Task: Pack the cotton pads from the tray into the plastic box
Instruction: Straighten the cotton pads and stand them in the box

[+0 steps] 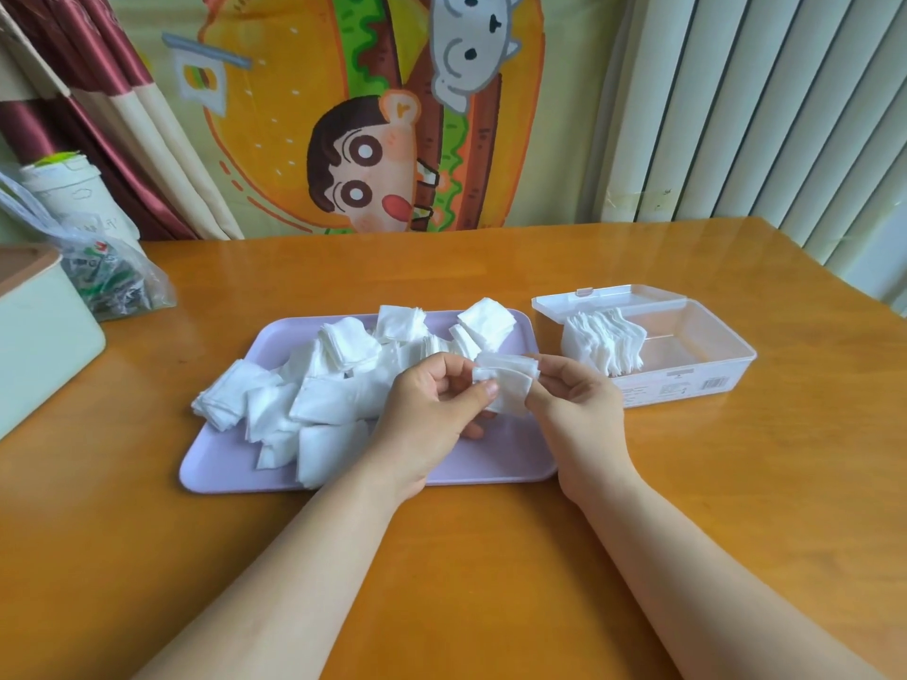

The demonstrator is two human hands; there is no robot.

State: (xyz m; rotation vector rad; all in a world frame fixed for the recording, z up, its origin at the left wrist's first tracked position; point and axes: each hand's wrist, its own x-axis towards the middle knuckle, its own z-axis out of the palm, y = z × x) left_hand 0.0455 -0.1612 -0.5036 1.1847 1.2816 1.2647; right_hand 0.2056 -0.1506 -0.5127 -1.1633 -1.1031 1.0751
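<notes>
Over the orange table [491, 557], fingers of the left hand [432, 404] and right hand [569, 400] pinched a small stack of cotton pads [508, 385] between them above the lilac tray [491, 463] of loose pads [324, 385], beside the open plastic box [706, 355] holding more pads [601, 343].

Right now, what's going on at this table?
A person pinches a small stack of cotton pads between left hand and right hand over the purple tray. A loose heap of pads lies on the tray. Right of it, the clear plastic box stands open, with a row of pads packed at its left end.
</notes>
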